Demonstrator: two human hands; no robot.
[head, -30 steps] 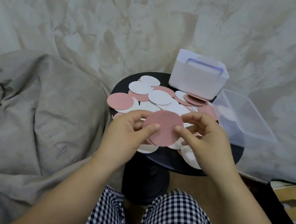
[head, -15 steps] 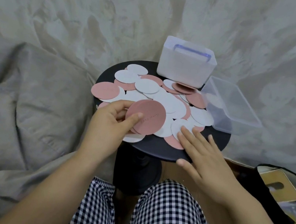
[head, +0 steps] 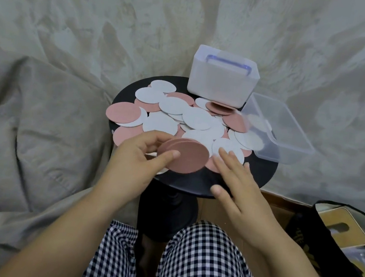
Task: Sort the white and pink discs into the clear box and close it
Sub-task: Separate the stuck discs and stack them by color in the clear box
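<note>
Grey bedding: a crumpled grey fabric heap fills the person's left side, apart from the work.
Tabletop: a small round black tabletop on a pedestal carries all the task's things.
Clear box: a see-through plastic tub, open and lying at the tabletop's right edge, part of it overhanging. No disc looks to be inside it, so I judge the sorting to be at an early stage.
Frosted box: a milky white plastic box with a purple handle stands at the far edge, its near corner resting on a pink disc.
Left grip: the left grip is clenched on a stack of pink round card discs, thumb on the face and fingers behind, held tilted over the near rim.
Right grip: the right grip is released, its fingers straight and flat over the near discs. Whether they press down I cannot tell.
Step in hand: gathering pinks into one stack. To do it well, slide a pink out sideways from under the whites rather than lift it, so nothing is flicked off the rim, and square the stack's edges before adding it.
White discs: about eleven loose white round discs, overlapping.
Pink discs: about eight loose pink discs in the pile, some half buried.
Held stack: three disc edges show, and there may be more.
</note>
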